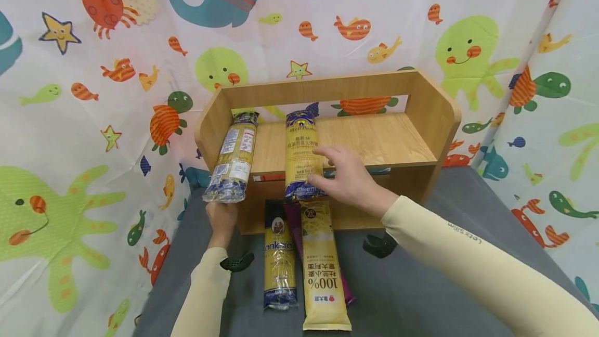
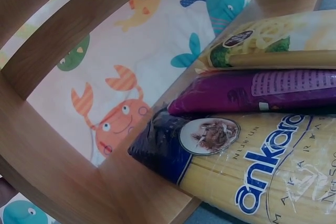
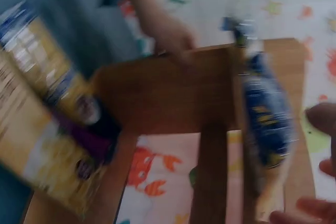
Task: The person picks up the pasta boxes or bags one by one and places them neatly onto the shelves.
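Note:
A two-tier wooden shelf (image 1: pixel 374 137) stands at the back of the grey table. On its upper board, a spaghetti pack (image 1: pixel 301 157) lies face up near the middle, its blue end overhanging the front edge. My right hand (image 1: pixel 348 178) is at that pack's right side, thumb and fingers spread apart. Another spaghetti pack (image 1: pixel 236 155), label side up, lies against the left side panel. Below it, my left hand (image 1: pixel 222 222) grips the edge of the shelf's side panel (image 3: pixel 173 93), partly hidden by the pack in the head view.
On the lower level, an Ankara pasta pack (image 1: pixel 280 259), a purple pack (image 1: pixel 347 287) and a yellow noodle pack (image 1: pixel 323 269) lie side by side, jutting forward onto the table (image 1: pixel 421 285). Sea-animal printed cloth (image 1: pixel 281 40) hangs behind and at the sides.

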`<act>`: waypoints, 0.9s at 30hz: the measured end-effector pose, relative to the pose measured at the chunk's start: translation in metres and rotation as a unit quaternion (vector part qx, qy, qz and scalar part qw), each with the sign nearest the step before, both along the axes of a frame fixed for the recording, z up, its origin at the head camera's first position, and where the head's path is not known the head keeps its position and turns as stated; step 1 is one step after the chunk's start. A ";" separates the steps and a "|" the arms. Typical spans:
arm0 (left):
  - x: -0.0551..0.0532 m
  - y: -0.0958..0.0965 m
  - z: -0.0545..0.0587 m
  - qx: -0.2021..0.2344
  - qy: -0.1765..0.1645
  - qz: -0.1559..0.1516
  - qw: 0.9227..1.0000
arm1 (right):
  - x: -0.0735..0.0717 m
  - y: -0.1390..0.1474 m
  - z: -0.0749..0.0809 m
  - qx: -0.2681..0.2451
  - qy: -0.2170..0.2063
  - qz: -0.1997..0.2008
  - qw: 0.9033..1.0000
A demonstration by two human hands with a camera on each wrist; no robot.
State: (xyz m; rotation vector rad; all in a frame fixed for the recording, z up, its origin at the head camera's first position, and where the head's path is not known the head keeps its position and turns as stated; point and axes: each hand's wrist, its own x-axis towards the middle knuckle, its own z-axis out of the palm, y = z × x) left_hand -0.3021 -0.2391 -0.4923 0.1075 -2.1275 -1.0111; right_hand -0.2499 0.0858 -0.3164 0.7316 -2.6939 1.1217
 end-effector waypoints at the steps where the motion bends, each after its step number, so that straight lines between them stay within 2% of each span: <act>1: 0.000 -0.001 0.000 -0.002 0.001 0.003 1.000 | 0.002 0.001 -0.004 0.021 0.026 0.012 0.999; 3: 0.000 -0.003 0.000 -0.004 0.002 0.006 1.000 | 0.005 0.001 -0.012 0.048 0.047 0.030 0.997; 5: 0.000 -0.003 0.000 -0.003 0.002 0.007 1.000 | 0.006 -0.001 -0.019 0.057 0.042 0.045 0.996; 8: 0.001 -0.003 -0.002 -0.006 0.009 0.006 1.000 | 0.004 -0.005 -0.025 0.057 0.027 0.044 0.997; 11: 0.001 -0.002 -0.004 -0.016 0.030 0.000 0.999 | 0.001 -0.009 -0.030 0.053 0.036 0.037 0.997; 14: 0.000 -0.002 -0.005 -0.026 0.053 -0.008 0.998 | -0.001 -0.015 -0.031 0.052 0.053 0.031 0.997; 18: 0.000 -0.003 -0.005 -0.027 0.061 -0.009 0.998 | -0.003 -0.027 -0.031 0.050 0.062 0.034 0.996; 27: -0.002 -0.003 -0.004 -0.023 0.045 -0.014 0.999 | -0.005 -0.055 -0.029 0.057 0.057 0.043 0.996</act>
